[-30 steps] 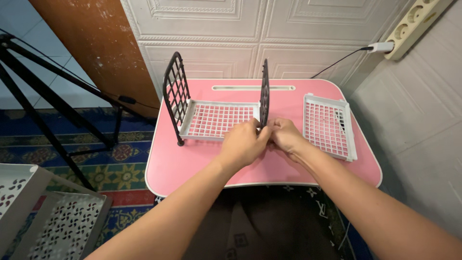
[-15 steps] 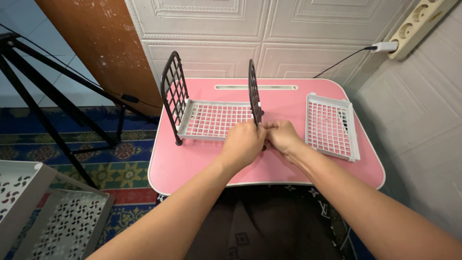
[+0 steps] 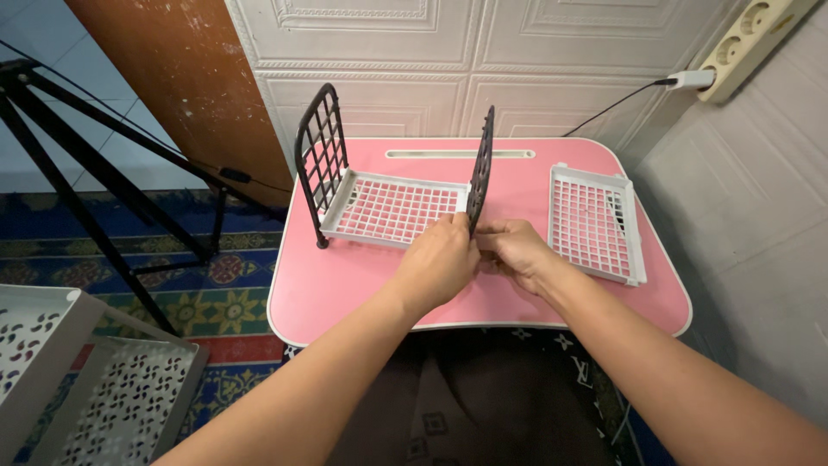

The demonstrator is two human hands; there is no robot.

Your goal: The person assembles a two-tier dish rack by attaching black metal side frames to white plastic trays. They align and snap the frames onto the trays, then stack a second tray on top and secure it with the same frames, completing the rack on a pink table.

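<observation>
A: What carries everything?

B: A small pink bench (image 3: 345, 285) with a white rim and rounded corners, and a long slot cut near its far edge. It stands against a white wall of moulded panels (image 3: 379, 52).

A: And on it?

B: A white grid tray (image 3: 392, 210) lies flat on the left half. A black grid side panel (image 3: 319, 160) stands upright at its left end. A second black panel (image 3: 480, 168) stands at its right end, seen nearly edge-on and leaning a little.

A: The hands?

B: Both meet at the foot of that second panel. The left hand (image 3: 440, 263) is clenched around the panel's lower edge and the tray's near right corner. The right hand (image 3: 516, 250) pinches the same spot from the other side, its grip closed on the panel.

A: Anything else on the bench?

B: A second white grid tray (image 3: 593, 223) lies flat on the right, well apart from the hands.

A: The room?

B: A brown wooden board (image 3: 172, 78) leans left of the wall. A black tripod (image 3: 78, 181) stands on a patterned blue, red and yellow rug (image 3: 216, 285). Grey perforated trays (image 3: 78, 388) sit at bottom left. A power strip (image 3: 742, 43) is fixed at the top right corner, with a white plug and dark cable (image 3: 621, 103).
</observation>
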